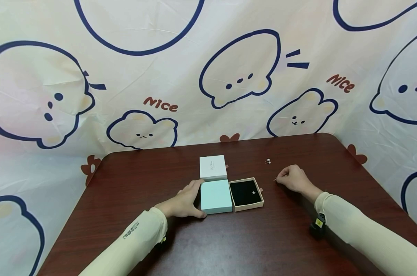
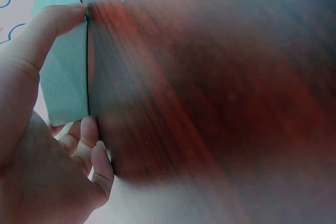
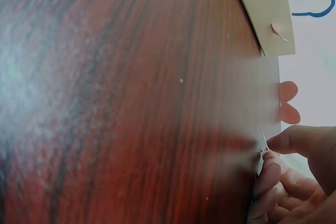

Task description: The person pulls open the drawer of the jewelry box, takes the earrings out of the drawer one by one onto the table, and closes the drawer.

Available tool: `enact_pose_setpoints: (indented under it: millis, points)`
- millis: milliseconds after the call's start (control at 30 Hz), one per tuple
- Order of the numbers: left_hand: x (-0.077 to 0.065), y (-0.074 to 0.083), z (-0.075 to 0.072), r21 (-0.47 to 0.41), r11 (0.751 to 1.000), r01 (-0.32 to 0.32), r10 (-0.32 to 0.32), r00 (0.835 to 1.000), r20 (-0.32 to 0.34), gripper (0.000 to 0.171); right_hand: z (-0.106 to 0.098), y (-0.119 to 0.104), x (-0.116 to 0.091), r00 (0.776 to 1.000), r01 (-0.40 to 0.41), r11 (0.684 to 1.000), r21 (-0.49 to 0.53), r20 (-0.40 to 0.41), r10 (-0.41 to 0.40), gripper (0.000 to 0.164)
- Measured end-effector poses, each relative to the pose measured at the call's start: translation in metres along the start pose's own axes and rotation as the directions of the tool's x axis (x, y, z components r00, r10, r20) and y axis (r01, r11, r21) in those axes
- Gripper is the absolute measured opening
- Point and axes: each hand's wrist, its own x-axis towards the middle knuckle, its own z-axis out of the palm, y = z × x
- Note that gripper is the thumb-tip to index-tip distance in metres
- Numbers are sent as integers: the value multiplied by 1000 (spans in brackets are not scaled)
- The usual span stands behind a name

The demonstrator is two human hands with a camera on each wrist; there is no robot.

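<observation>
My left hand (image 1: 184, 201) holds a light blue box (image 1: 216, 196) on the table, its thumb at the near left corner and its fingers at the far side. In the left wrist view the thumb presses against the wall of that box (image 2: 65, 72). Against its right side stands an open box tray (image 1: 246, 209) with a black pad, on which lies a small star-like earring (image 1: 253, 193). To the right, my right hand (image 1: 292, 178) pinches a tiny metal earring (image 3: 264, 143) between thumb and forefinger, close above the tabletop.
A white box (image 1: 213, 167) with faint lettering stands behind the light blue one. Two small pearl earrings (image 1: 268, 161) lie farther back on the dark wooden table (image 1: 222, 245). A patterned cloth (image 1: 191, 76) hangs behind and at both sides.
</observation>
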Motion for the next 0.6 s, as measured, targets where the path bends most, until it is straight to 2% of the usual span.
enact_pose_setpoints:
  millis: [600]
  points:
    - [0,1,0,-9,1000,4,-4,1000,1,111,-2,1,-2,1000,2,999,39,23,-3,12]
